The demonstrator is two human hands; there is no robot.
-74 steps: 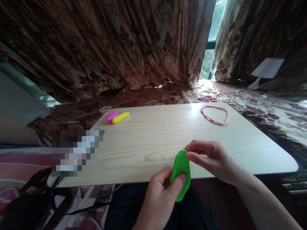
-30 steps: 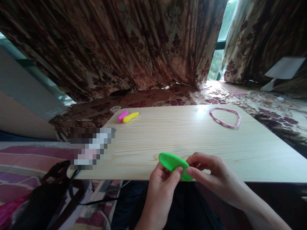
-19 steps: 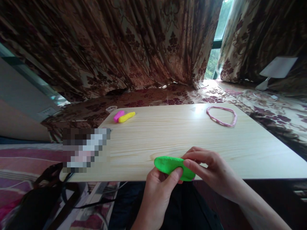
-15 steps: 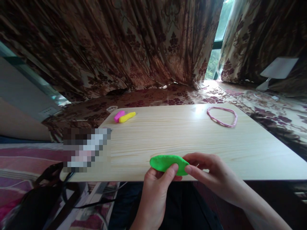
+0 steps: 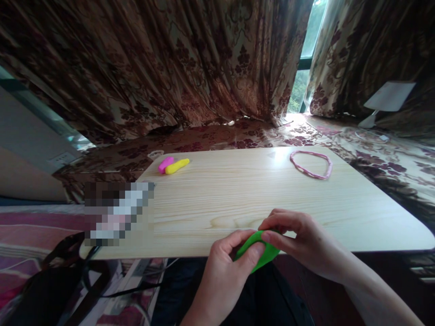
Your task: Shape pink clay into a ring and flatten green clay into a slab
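Note:
A flattened piece of bright green modelling clay (image 5: 264, 259) is held between both hands at the near edge of the table. My left hand (image 5: 231, 262) grips it from the left, thumb pressed on its face and fingers behind. My right hand (image 5: 294, 233) pinches its upper right edge between thumb and fingers. The clay looks bent, and part of it is hidden by the left thumb and fingers.
On the pale wooden table (image 5: 217, 194), a pink clay piece (image 5: 165, 165) touches a yellow clay piece (image 5: 177, 166) at the far left. A twisted pink loop (image 5: 311, 173) lies far right. A blurred-out object (image 5: 118, 215) sits at the left edge. Behind stands a white lamp (image 5: 389, 97).
The green clay has turned from lying broadly flat to a tilted, folded-looking shape. My left hand has shifted right, and its fingers now curl over the top edge. My right hand keeps pinching.

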